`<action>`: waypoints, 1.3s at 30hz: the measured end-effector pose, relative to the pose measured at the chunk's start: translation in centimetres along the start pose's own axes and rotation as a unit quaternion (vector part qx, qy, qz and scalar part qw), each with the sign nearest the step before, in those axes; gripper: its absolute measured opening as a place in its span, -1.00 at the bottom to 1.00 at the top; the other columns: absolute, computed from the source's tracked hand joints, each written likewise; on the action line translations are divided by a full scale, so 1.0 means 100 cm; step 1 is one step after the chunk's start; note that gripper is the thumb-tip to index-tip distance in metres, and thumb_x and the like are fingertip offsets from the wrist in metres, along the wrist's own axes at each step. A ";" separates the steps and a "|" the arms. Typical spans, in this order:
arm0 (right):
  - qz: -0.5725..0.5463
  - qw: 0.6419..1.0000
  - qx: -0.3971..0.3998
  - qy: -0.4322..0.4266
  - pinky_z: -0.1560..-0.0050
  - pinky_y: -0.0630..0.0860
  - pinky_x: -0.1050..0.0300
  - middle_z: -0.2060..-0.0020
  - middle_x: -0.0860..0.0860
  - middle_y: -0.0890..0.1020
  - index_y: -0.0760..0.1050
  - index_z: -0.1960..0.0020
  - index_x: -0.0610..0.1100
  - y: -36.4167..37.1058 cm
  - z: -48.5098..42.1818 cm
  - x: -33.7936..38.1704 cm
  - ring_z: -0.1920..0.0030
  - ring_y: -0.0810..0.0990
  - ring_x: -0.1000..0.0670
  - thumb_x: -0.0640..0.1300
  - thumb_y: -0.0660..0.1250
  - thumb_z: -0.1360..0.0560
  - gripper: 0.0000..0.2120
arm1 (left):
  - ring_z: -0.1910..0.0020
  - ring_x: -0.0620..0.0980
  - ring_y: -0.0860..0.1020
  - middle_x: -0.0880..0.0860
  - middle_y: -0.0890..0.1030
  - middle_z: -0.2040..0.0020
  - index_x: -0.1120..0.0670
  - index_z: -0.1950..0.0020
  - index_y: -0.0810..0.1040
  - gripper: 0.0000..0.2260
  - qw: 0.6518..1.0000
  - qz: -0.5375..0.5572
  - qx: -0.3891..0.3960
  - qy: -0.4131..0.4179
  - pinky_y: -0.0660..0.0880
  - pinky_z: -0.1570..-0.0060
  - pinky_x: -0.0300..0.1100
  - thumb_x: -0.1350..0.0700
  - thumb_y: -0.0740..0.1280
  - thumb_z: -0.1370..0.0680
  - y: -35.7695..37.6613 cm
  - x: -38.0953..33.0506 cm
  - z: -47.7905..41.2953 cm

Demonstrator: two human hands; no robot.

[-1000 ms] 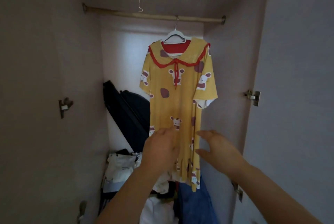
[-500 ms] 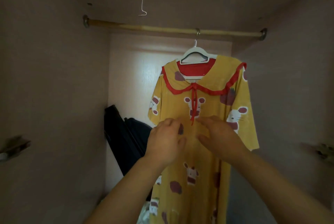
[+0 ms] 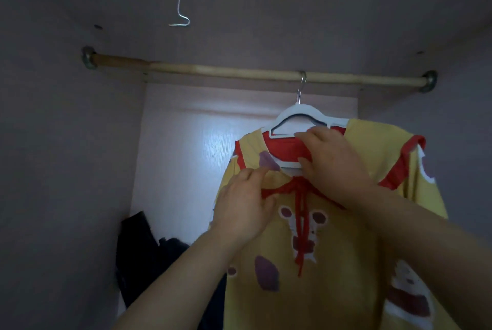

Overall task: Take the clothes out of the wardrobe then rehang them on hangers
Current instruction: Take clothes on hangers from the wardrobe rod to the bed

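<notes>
The yellow dress [image 3: 332, 289], printed with cartoon animals and trimmed in red, hangs on a white hanger [image 3: 288, 117] whose metal hook sits over the wooden rod [image 3: 213, 71] above both hands. The right hand [image 3: 335, 164] is up at the neckline, fingers over the hanger's upper arm and thumb by its lower bar, so it appears to grip the hanger itself. The left hand [image 3: 242, 207], lower and to the left of the right one, pinches the red edge of the collar [image 3: 383, 143] between thumb and curled fingers, just beside the red tie [image 3: 300, 223] that runs down the chest. The likely trouble is at the neck: with the tie knotted the opening looks narrow, and pulling the collar sideways while the hanger's shoulder is inside could stretch or strain the seam. Lifting the hanger at a tilt could catch its hook on the rod and jerk it from the right hand. If the dress slips free on one side it may drop towards the dark bags [image 3: 143, 250] below the left hand. A bent wire hook [image 3: 181, 10] dangling above, left of both hands, could snag anything raised too high.
</notes>
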State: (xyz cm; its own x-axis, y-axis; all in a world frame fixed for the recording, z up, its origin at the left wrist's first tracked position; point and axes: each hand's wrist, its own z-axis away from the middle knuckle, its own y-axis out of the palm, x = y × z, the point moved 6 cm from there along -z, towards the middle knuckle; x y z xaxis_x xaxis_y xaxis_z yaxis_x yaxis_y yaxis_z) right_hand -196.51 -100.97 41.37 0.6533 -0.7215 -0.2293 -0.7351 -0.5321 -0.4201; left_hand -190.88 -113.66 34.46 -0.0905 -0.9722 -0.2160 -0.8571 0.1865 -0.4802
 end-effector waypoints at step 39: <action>0.028 0.994 -0.073 0.082 0.52 0.42 0.21 0.40 0.11 0.51 0.51 -0.25 0.12 -0.011 0.146 0.006 0.41 0.58 0.03 0.18 0.14 -0.47 -0.59 | 0.30 -0.04 0.50 -0.08 0.54 0.27 -0.04 -0.31 0.46 -0.62 0.976 0.094 -0.092 0.176 0.55 0.35 -0.13 -0.07 0.14 -0.53 0.033 0.003 0.061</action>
State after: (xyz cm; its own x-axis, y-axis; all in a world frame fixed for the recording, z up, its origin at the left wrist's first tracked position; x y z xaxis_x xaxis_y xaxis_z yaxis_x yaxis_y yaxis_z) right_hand -192.61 -94.33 28.85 0.5815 -0.8077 -0.0972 -0.7954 -0.5392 -0.2768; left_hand -190.69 -112.49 27.64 -0.3961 -0.9175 0.0349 -0.8822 0.3698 -0.2916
